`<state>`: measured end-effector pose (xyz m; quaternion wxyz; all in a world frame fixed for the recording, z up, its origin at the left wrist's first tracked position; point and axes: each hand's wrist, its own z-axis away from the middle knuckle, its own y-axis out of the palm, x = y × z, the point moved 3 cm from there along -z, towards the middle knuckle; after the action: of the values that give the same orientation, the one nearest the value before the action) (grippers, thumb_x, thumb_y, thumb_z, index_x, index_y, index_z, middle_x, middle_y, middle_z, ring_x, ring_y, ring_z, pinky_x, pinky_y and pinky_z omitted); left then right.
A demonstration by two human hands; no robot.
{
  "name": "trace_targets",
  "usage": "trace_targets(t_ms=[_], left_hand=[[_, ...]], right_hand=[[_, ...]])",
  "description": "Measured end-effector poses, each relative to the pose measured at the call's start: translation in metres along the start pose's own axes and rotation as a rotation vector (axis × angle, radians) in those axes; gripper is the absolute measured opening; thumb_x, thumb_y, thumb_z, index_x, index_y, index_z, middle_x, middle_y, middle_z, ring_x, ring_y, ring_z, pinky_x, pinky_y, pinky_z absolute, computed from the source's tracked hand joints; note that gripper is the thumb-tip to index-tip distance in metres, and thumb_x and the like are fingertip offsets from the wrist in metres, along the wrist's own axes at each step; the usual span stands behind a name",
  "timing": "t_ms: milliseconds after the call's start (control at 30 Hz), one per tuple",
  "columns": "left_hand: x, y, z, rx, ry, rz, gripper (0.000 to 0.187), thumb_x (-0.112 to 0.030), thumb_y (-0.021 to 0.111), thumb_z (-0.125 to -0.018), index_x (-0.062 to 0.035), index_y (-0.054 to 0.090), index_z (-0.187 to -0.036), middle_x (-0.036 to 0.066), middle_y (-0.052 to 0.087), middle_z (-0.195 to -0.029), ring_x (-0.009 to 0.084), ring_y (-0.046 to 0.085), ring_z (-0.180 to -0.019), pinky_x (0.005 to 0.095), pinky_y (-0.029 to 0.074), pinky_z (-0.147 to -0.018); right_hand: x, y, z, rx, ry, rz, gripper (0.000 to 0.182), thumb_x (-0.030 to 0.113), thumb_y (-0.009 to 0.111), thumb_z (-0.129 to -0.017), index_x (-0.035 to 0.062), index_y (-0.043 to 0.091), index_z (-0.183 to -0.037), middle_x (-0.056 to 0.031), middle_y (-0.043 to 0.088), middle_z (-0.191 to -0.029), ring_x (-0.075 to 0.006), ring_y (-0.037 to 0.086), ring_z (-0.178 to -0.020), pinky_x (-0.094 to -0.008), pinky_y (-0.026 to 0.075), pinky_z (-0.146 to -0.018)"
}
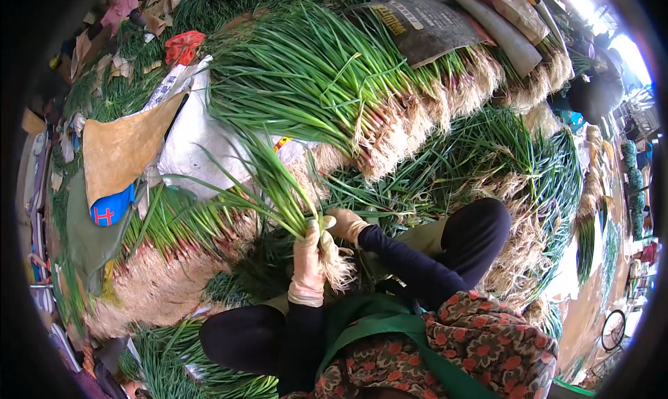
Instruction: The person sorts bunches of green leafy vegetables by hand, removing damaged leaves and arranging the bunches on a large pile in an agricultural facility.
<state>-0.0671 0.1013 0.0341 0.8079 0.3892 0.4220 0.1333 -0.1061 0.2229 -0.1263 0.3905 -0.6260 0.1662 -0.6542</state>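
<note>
My left hand point(308, 265), in a pale glove, is closed around a small bunch of spring onions point(277, 183). Their green leaves fan up and to the left, and the pale, stringy roots point(337, 268) hang below the grip. Close beside it is my right hand point(346, 226), also gloved, its fingers curled in at the bunch's right side. Its fingertips are partly hidden, so whatever they pinch cannot be made out. Beyond both hands lies a large pile of spring onions point(306, 72), roots toward me.
More spring onions point(174, 221) lie at left, partly under a white sack point(202, 145) and a brown sheet point(129, 145). Loose greens point(445, 155) spread to the right, near my bent knee point(480, 232). A dark printed sack point(410, 26) covers stalks at the back. A person in pink point(122, 9) is far left.
</note>
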Motion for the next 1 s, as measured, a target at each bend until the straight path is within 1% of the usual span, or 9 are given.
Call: trace_targets(t_ms=[100,233,300,367,433,600,700,800,1000], left_hand=[[-0.02,0.011,-0.003,-0.372,0.123,0.007,0.036,-0.032,0.053,-0.092,-0.0021,0.053,-0.112,-0.004,0.04,-0.063,0.0066,0.036,-0.049,0.0223,0.032,-0.046],[-0.004,-0.027,-0.019,-0.021,-0.011,0.403,0.015,-0.026,0.049,-0.094,-0.011,0.051,-0.094,-0.007,0.031,-0.058,0.0056,0.027,-0.045,0.022,0.029,-0.048],[-0.001,-0.022,-0.017,-0.148,-0.102,0.403,0.01,-0.023,0.048,-0.094,-0.0133,0.051,-0.094,-0.008,0.021,-0.055,0.0048,0.023,-0.043,0.0207,0.027,-0.045],[0.008,-0.032,-0.019,0.183,-0.116,0.495,0.022,-0.021,0.049,-0.094,-0.0095,0.051,-0.112,-0.006,0.043,-0.061,0.0062,0.042,-0.05,0.0225,0.04,-0.052],[-0.004,0.002,-0.014,-0.247,-0.041,0.207,0.035,-0.02,0.048,-0.093,-0.0088,0.044,-0.126,-0.006,0.039,-0.056,0.006,0.04,-0.045,0.0245,0.047,-0.063],[-0.002,-0.024,-0.015,-0.378,-0.027,-0.21,0.032,-0.021,0.053,-0.09,-0.0015,0.057,-0.115,0.004,0.065,-0.089,0.0041,0.045,-0.048,0.0255,0.051,-0.076],[0.02,-0.048,-0.03,-0.382,0.146,-0.008,0.017,-0.006,0.055,-0.087,0.0033,0.056,-0.101,0.016,0.062,-0.103,0.0204,0.063,-0.085,0.0298,0.051,-0.073],[0.02,-0.051,-0.028,-0.411,0.089,-0.078,0.016,-0.007,0.057,-0.086,0.0007,0.059,-0.1,0.012,0.064,-0.087,0.0191,0.061,-0.067,0.0314,0.053,-0.064],[0.013,-0.037,-0.018,-0.494,0.031,-0.184,0.01,-0.011,0.057,-0.087,-0.0042,0.059,-0.095,0.006,0.062,-0.076,0.0125,0.056,-0.059,0.0295,0.053,-0.055]], right_hand=[[0.017,-0.07,0.015,0.549,0.12,-0.032,0.043,0.041,0.055,-0.085,0.003,0.062,-0.104,-0.0154,0.063,-0.102,-0.0305,0.062,-0.087,-0.0385,0.05,-0.076],[0.006,-0.205,-0.032,-0.717,0.332,-0.001,0.025,0.023,0.051,-0.088,0.0042,0.051,-0.105,-0.0182,0.064,-0.083,-0.0299,0.062,-0.065,-0.0369,0.049,-0.059],[0.01,-0.241,-0.042,-0.923,0.465,0.06,0.031,0.033,0.057,-0.084,0.0044,0.054,-0.096,-0.0176,0.064,-0.08,-0.0346,0.061,-0.071,-0.0408,0.048,-0.069],[-0.017,-0.231,-0.058,-0.655,0.598,0.202,0.028,0.031,0.058,-0.082,0.0043,0.056,-0.089,-0.019,0.064,-0.08,-0.0346,0.062,-0.072,-0.0409,0.049,-0.067],[0.032,-0.227,-0.041,-0.589,0.431,0.226,0.022,0.025,0.054,-0.083,0.0031,0.058,-0.081,-0.0185,0.062,-0.068,-0.0337,0.062,-0.063,-0.0412,0.05,-0.058],[0.103,-0.096,0.047,-0.178,-0.066,0.144,0.029,0.034,0.056,-0.083,0.0093,0.057,-0.099,-0.0182,0.057,-0.06,-0.0361,0.058,-0.052,-0.0445,0.048,-0.05],[0.104,-0.091,0.063,0.195,-0.117,0.078,0.032,0.03,0.054,-0.085,0.0088,0.055,-0.109,-0.0162,0.063,-0.084,-0.0342,0.062,-0.067,-0.043,0.05,-0.06],[0.085,-0.124,0.031,-0.424,0.03,0.117,0.028,0.023,0.057,-0.084,0.0101,0.056,-0.109,-0.0165,0.063,-0.082,-0.0317,0.063,-0.07,-0.0392,0.051,-0.057],[0.097,-0.108,0.01,-0.001,-0.005,0.236,0.034,0.037,0.051,-0.088,0.0065,0.058,-0.101,-0.018,0.063,-0.077,-0.0355,0.061,-0.067,-0.0422,0.049,-0.058]])
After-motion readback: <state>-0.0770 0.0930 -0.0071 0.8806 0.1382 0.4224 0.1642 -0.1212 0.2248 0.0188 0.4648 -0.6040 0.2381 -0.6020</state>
